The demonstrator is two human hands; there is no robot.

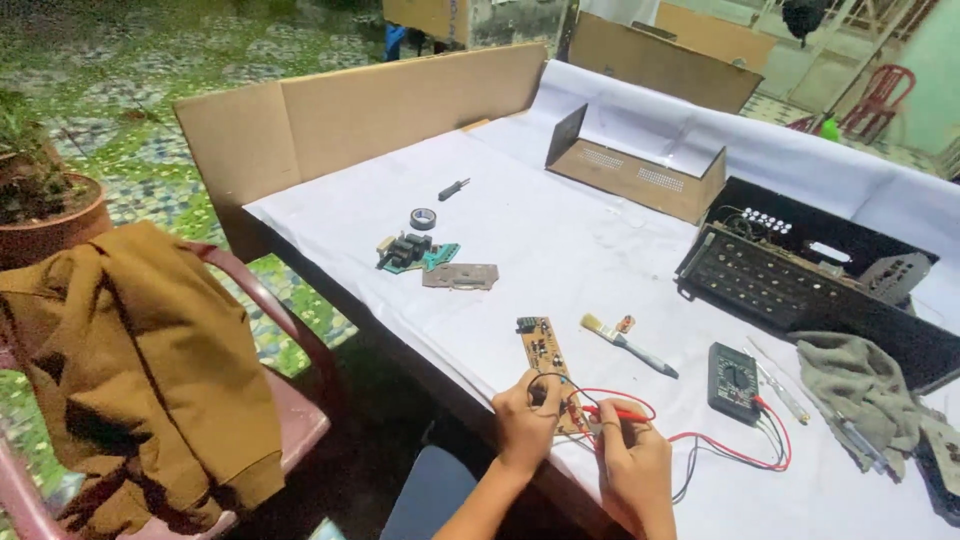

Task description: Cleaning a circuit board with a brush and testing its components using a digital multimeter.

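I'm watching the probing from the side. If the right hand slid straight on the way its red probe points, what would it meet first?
The right hand aims its red probe leftward, so it would first meet the brown circuit board and the left hand on it. They look almost touching, though depth is unclear.

My hands cover the near end of the tan circuit board [545, 355], so I cannot see where the probe tips meet it. Its parts are too small to tell apart. Right of the board, the multimeter [735, 378] dial is too small to make out. Further right, the grey cloth [865, 385] hides part of the black chassis [800, 285], and the picture's edge cuts off the table [560, 240].
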